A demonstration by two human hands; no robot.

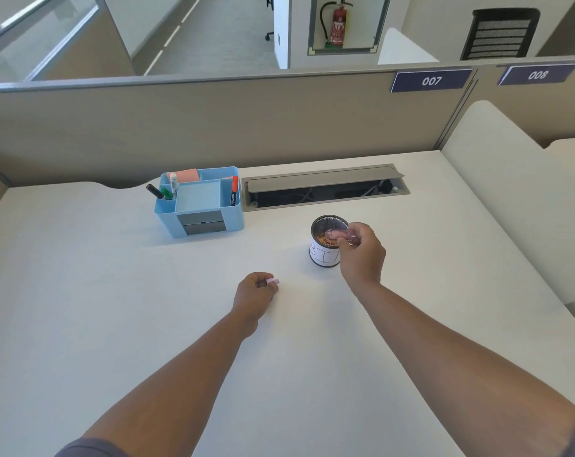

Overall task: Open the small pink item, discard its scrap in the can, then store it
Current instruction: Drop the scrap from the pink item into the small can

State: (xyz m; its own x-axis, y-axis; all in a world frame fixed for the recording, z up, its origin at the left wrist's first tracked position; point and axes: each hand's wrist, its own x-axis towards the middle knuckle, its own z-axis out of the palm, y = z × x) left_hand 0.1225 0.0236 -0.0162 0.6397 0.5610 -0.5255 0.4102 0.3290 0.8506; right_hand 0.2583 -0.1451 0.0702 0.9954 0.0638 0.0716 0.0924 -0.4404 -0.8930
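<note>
My left hand [256, 293] rests near the middle of the white desk [114, 308], fingers closed on a small pink item [274, 281] that sticks out between thumb and fingertips. My right hand [362, 249] is raised at the right rim of a black mesh can [325, 255] with a white paper label. Its fingertips pinch a thin clear pinkish wrapper scrap [337, 234] that hangs over the can's open mouth. Brownish bits lie inside the can.
A light blue desk organizer [200, 201] with markers, pink and blue sticky notes and a small front drawer stands at the back left of the can. Behind the can is an open grey cable hatch [325, 188]. A beige partition runs along the desk's far edge.
</note>
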